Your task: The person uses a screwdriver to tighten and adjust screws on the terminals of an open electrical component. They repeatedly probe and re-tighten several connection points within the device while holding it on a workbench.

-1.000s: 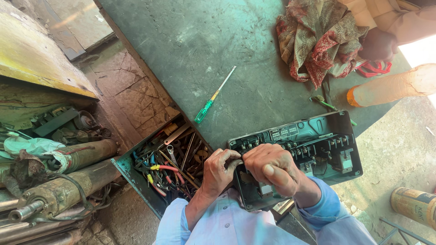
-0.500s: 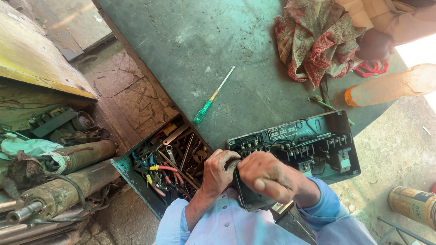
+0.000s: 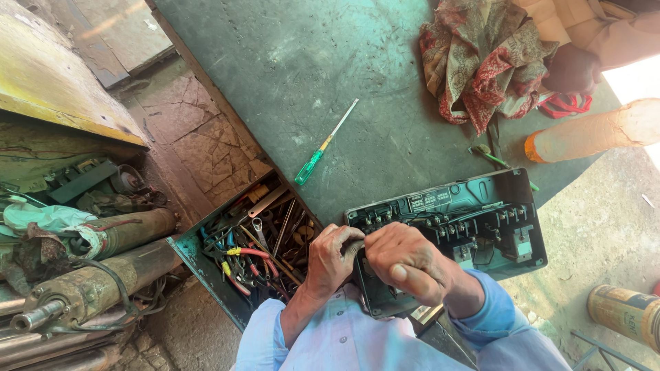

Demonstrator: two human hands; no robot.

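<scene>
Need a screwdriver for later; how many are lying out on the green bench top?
1: a green-handled screwdriver lies alone mid-bench, beyond the hands. More may be buried in the open tool drawer.

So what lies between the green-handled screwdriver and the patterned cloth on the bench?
Nothing: in the head view only bare, scuffed green bench top separates the green-handled screwdriver from the patterned cloth.
</scene>
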